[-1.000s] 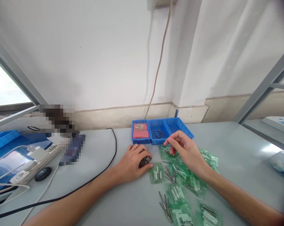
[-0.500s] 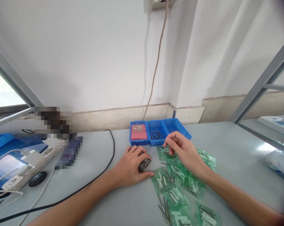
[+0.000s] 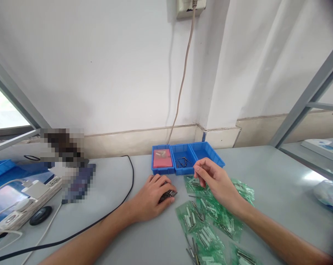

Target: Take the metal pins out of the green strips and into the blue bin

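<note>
My left hand (image 3: 152, 197) rests on the table, its fingers curled round a clump of dark metal screws (image 3: 167, 195). Thumb and forefinger of my right hand (image 3: 212, 180) are pinched together above the green bags; what is between them, if anything, is too small to make out. Under and around that hand lie several green plastic bags (image 3: 206, 235) with white and metal pins inside. Loose metal rods (image 3: 192, 250) lie on and beside the bags. Behind my hands, the middle blue tray (image 3: 180, 149) holds a few dark screws (image 3: 183, 162).
A left blue tray (image 3: 163, 172) carries a red packet with a small clear bag on it; another blue tray (image 3: 206, 147) adjoins on the right. A black cable (image 3: 132, 165) crosses the table's left side, near a power strip (image 3: 10, 219). A plastic bag (image 3: 329, 193) lies far right.
My left hand has closed in more tightly round the screws, its thumb drawn away from the green bags. My right hand keeps its pinch in nearly the same place. The view has tilted slightly upward.
</note>
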`<state>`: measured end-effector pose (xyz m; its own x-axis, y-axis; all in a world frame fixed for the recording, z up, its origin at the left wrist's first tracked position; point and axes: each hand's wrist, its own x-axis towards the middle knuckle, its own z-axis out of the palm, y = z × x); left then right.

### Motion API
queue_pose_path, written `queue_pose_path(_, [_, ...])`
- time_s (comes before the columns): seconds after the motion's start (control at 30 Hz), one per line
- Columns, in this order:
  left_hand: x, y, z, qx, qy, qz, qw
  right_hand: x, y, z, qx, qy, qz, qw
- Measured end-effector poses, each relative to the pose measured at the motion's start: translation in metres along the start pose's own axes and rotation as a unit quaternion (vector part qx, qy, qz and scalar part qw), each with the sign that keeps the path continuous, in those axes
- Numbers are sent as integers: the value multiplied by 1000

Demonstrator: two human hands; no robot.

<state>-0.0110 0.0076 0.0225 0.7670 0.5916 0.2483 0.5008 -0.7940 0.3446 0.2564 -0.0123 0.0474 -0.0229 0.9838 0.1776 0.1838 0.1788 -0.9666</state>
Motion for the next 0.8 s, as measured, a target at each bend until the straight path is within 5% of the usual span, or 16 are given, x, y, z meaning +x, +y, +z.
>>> queue_pose_path(0.8, [3, -6, 6, -55, 6, -28, 998, 0, -4, -3, -12, 2, 7, 1000])
